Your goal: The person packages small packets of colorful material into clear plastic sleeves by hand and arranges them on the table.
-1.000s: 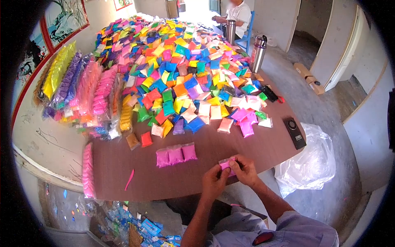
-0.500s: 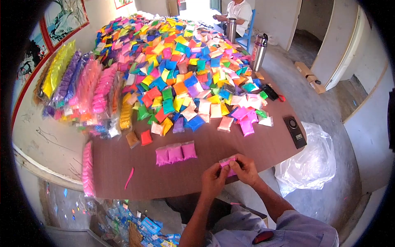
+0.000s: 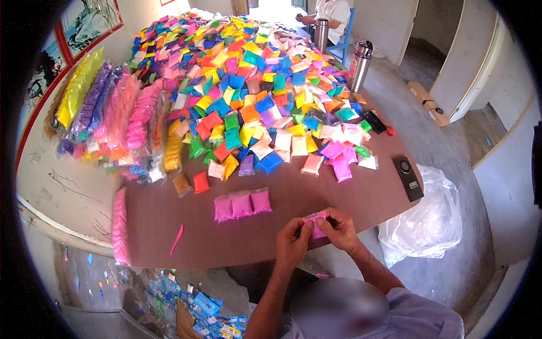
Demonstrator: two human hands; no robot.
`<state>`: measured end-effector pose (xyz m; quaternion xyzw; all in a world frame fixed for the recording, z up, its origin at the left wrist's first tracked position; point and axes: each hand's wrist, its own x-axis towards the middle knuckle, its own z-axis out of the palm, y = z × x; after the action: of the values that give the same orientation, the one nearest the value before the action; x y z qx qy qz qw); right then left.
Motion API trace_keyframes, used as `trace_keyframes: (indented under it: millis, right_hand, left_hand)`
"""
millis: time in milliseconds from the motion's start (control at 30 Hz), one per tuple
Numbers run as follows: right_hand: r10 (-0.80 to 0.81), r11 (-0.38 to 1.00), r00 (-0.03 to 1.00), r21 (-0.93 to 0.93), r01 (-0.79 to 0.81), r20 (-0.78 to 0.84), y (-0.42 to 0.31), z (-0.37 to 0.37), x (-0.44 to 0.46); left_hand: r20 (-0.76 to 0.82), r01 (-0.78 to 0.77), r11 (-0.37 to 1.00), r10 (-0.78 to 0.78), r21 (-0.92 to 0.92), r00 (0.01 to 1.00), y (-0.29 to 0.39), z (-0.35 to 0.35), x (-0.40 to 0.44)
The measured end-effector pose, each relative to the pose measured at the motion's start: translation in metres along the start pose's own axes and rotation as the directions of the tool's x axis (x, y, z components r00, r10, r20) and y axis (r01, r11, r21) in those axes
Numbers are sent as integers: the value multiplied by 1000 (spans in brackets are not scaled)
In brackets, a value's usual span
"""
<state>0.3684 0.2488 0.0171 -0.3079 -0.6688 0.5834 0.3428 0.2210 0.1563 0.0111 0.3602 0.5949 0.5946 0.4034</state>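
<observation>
Near the table's front edge, my left hand point(image 3: 293, 242) and my right hand point(image 3: 340, 230) pinch a pink packet point(image 3: 316, 224) between them, thumbs on its face. To their left, a joined row of three pink packets point(image 3: 242, 204) lies flat on the brown table point(image 3: 214, 246). A thin pink strip point(image 3: 177, 239) rests further left. At the table's left edge is a long stack of pink packets point(image 3: 120, 226). Beyond my hands spreads a large heap of multicoloured packets point(image 3: 248, 113).
Bagged packet rows point(image 3: 116, 113) line the left side. On the right are a steel flask point(image 3: 359, 68), a black device point(image 3: 407, 178) and a plastic bag point(image 3: 420, 220) on the floor. A person in white point(image 3: 333, 17) sits at the far right side.
The view has shifted slightly. Both hands still hold the pink packet, which now shows more of its face between the thumbs.
</observation>
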Motion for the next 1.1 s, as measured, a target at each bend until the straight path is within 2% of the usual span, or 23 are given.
trace_keyframes:
  millis: [67, 133, 300, 367, 467, 600, 700, 767, 900, 1067, 1100]
  right_hand:
    - [-20, 1000, 1000, -17, 20, 4, 1, -1, 0]
    - [-26, 1000, 1000, 5, 26, -11, 8, -2, 1]
    - [-74, 996, 994, 50, 78, -80, 12, 0, 2]
    - [-155, 983, 987, -102, 151, -31, 10, -3, 3]
    - [-140, 983, 990, -117, 138, -10, 7, -2, 4]
    - [-135, 983, 991, -124, 135, 9, 1, -1, 4]
    - [-140, 986, 990, -88, 140, 5, 5, -1, 4]
    - [-212, 975, 977, -64, 212, 0, 7, -1, 5]
    - [-177, 984, 984, -14, 176, -19, 10, -2, 3]
    - [-214, 967, 976, -136, 216, 29, 3, -2, 5]
    - [-214, 967, 976, -136, 216, 29, 1, -1, 6]
  left_hand:
    - [0, -5, 999, 5, 31, 1000, -1, 0, 0]
    - [-11, -7, 997, 6, -77, 1000, 0, 1, -1]
    - [-23, -31, 998, 30, -58, 999, 12, 4, -1]
    - [-48, -45, 996, 41, -73, 998, 12, 5, 0]
    - [-18, -9, 996, 7, -91, 1000, 5, 0, 0]
    - [-13, -50, 994, 49, -92, 999, -2, -2, 1]
    - [-17, -39, 998, 38, -59, 999, -1, -1, 0]
    - [-18, -32, 999, 31, -25, 999, 7, 1, 0]
    - [-19, -22, 998, 21, -65, 1000, 11, 4, 1]
    - [4, -2, 998, 2, -58, 1000, 4, 1, 2]
    - [0, -44, 997, 44, -63, 999, 1, 1, 2]
